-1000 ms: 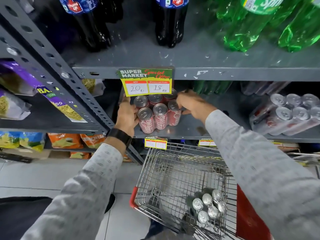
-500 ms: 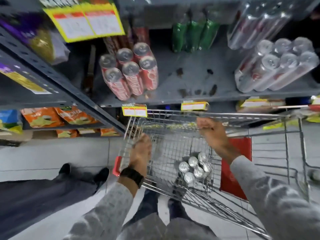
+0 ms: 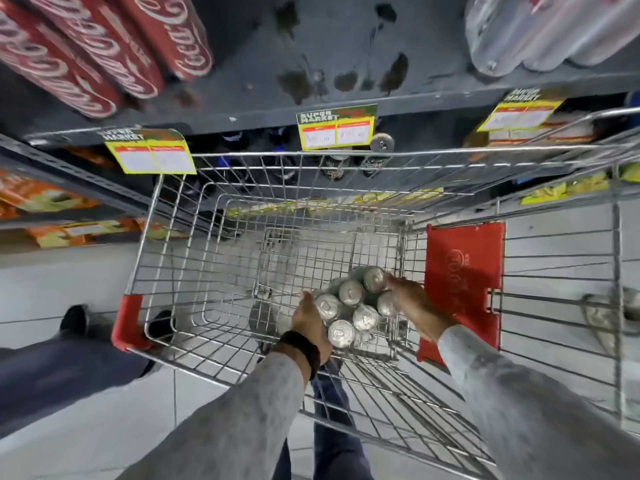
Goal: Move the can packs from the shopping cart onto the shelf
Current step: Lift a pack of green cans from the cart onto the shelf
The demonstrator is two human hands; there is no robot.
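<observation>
A pack of silver-topped cans point(image 3: 351, 308) stands upright on the floor of the wire shopping cart point(image 3: 221, 237), near its right wall. My left hand point(image 3: 310, 323) lies against the pack's left side and my right hand point(image 3: 412, 303) against its right side, fingers around the cans. A red can pack point(image 3: 104, 46) lies on the grey shelf point(image 3: 311, 57) at the upper left. A silver can pack point(image 3: 540, 29) lies on the same shelf at the upper right.
Yellow price tags point(image 3: 336, 131) hang on the shelf's front edge. The cart's red child-seat flap point(image 3: 464, 282) is to the right of the pack. Snack bags point(image 3: 41, 199) fill low shelves at left. Another person's leg and shoe point(image 3: 72, 323) are beside the cart's left.
Both hands left the red pack on the shelf, dropped into the cart and closed around the silver-topped pack. The view tilted down toward the cart.
</observation>
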